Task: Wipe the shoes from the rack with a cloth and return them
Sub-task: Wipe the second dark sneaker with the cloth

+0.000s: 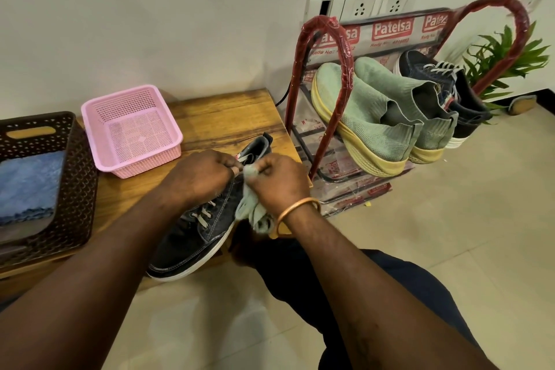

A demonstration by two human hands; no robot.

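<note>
The wooden desk (228,111) runs low along the wall, and just beside its right edge stands the red-framed shoe rack (318,75), still wrapped in printed plastic. Up on the rack, a pair of green knit slip-on shoes (375,117) tilts toe-up, and next to them sits one dark denim sneaker (450,90) with white laces. At the desk's left end there's a dark brown lattice basket (75,177) with a folded blue cloth (28,186) inside, and right beside it, toward the back edge, a pink plastic basket (132,129). Now to the action: the matching dark denim sneaker in hand (195,237) lies at the desk's front right corner, toe poking out over the front edge toward the person, heel pointing at the wall. The left hand (201,174) is closed over the shoe's opening, fingers pinching the tongue and lace area. The right hand (279,180), brass-coloured bangle (297,210) on the wrist, is bunched tight around a pale green cloth (253,213), pressing it to the sneaker's side near the collar, the loose end hanging below the wrist. A green potted plant (504,63) sits on the floor beyond the rack
</note>
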